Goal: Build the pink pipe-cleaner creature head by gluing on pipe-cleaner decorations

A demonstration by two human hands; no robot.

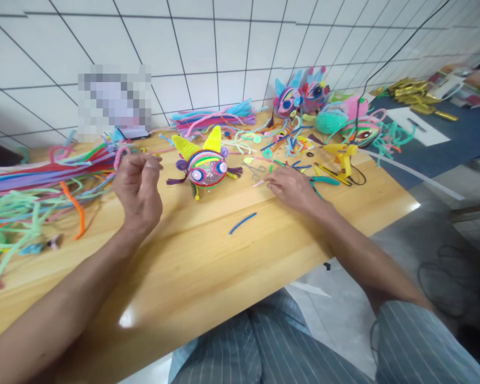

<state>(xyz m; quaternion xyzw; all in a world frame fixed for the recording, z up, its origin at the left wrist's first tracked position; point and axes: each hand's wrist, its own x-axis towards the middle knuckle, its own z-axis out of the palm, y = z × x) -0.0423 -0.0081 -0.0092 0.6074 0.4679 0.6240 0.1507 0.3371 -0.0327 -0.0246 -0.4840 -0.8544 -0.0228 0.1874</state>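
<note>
My left hand is raised above the table, its fingers curled in and the thumb pressed against them. Whatever it may hold is hidden. A pink pipe cleaner loop shows just behind it. To its right stands a round decorated creature with yellow horns, button eyes and purple tassels. My right hand is low over the table with bent fingers, a short pale pink strip at its fingertips. Small scissors lie just beyond these fingers, and teal-handled pliers are beside the hand.
A blue pipe cleaner piece lies in front. Bundles of pipe cleaners cover the left side. A yellow glue gun stands at right, its cord running upward. Two finished creatures sit by the tiled wall. A blurred-out object leans at back left.
</note>
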